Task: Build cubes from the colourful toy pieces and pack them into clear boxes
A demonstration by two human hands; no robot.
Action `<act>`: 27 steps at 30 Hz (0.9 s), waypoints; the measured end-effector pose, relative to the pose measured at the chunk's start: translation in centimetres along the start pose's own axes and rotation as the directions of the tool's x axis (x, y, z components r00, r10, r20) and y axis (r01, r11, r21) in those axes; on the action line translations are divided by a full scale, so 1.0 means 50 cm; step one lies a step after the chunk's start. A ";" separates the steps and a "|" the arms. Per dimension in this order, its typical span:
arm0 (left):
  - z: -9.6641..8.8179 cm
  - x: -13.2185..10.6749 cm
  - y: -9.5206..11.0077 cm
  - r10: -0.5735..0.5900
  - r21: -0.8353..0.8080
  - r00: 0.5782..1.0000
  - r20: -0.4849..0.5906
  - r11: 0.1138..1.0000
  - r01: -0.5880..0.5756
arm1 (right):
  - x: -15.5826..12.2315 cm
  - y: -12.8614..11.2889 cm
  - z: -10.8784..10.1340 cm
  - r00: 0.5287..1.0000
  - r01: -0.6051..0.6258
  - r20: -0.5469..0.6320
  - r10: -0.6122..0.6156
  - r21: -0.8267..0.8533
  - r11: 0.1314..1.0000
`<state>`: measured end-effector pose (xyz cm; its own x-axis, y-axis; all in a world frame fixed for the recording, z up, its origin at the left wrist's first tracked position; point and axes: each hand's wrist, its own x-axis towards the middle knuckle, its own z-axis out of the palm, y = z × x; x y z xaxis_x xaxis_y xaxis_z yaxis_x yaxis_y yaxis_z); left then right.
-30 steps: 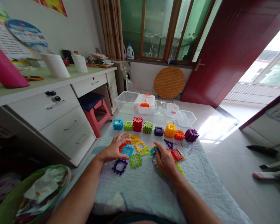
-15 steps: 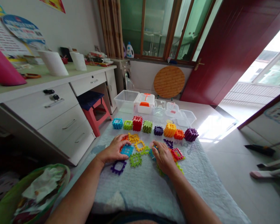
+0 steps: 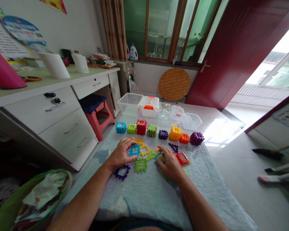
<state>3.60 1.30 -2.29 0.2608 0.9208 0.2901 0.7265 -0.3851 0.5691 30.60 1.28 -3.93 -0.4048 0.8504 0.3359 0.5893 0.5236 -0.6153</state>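
Note:
My left hand point(image 3: 122, 152) pinches a blue square building panel point(image 3: 134, 150) with window openings between thumb and fingers. My right hand point(image 3: 170, 162) curls over the loose pieces, its thumb and fingers around another blue panel point(image 3: 159, 157), mostly hidden by the hand. Between the hands lie a yellow frame point(image 3: 144, 149), a light green piece point(image 3: 151, 156) and a green window panel point(image 3: 140, 165). A purple frame point(image 3: 122, 172) rests below my left hand. Beside my right hand are a pink-red frame point(image 3: 183, 158) and a dark purple piece point(image 3: 173, 148).
Behind the loose pieces runs a row of stacked panels sorted by colour, among them a red stack point(image 3: 141, 127) and a yellow stack point(image 3: 175, 134). Clear plastic boxes point(image 3: 130, 104) stand at the far edge of the cloth-covered table point(image 3: 144, 199). A desk point(image 3: 62, 110) is at left.
My left hand has shifted a little right and away from me, carrying the blue panel with it. The fingers and thumb of my right hand have shifted slightly, showing more of the panel there.

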 end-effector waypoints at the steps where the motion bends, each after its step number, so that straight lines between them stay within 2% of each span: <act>1: 0.001 0.000 0.003 -0.002 -0.013 1.000 -0.013 1.000 0.002 | 0.001 0.000 0.001 1.000 -0.016 -0.004 0.016 0.019 1.000; 5: 0.001 -0.004 0.012 -0.062 -0.106 0.997 -0.053 0.993 0.056 | 0.005 -0.002 0.002 0.999 -0.032 -0.039 0.035 0.073 0.997; 9: -0.002 -0.009 0.019 -0.152 -0.297 0.987 -0.051 0.946 0.130 | 0.007 -0.003 0.003 0.996 -0.002 -0.091 0.013 0.121 0.993; 14: -0.001 -0.010 0.020 -0.224 -0.578 0.975 -0.015 0.797 0.174 | 0.005 -0.006 0.007 0.999 -0.010 -0.033 0.019 0.237 0.971; 18: -0.001 -0.007 0.018 -0.308 -0.723 0.949 0.067 0.641 0.259 | 0.006 -0.012 0.002 0.997 0.064 -0.059 -0.058 0.098 0.993; 21: 0.003 -0.004 0.015 -0.338 -0.764 0.933 0.127 0.566 0.309 | 0.006 -0.013 -0.004 0.995 0.067 -0.072 -0.065 0.024 0.997; 24: 0.011 -0.003 0.012 -0.346 -0.725 0.927 0.142 0.601 0.336 | 0.006 -0.011 -0.007 0.996 0.066 -0.056 -0.064 0.025 0.998; 27: 0.017 -0.003 0.013 -0.321 -0.551 0.943 0.091 0.772 0.316 | 0.006 -0.011 -0.006 0.997 0.068 -0.030 -0.066 0.043 0.997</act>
<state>4.58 0.97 -2.61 0.0708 0.9973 0.0212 0.2931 -0.0411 0.9552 30.37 1.27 -3.29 -0.4217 0.8149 0.3975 0.5300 0.5773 -0.6212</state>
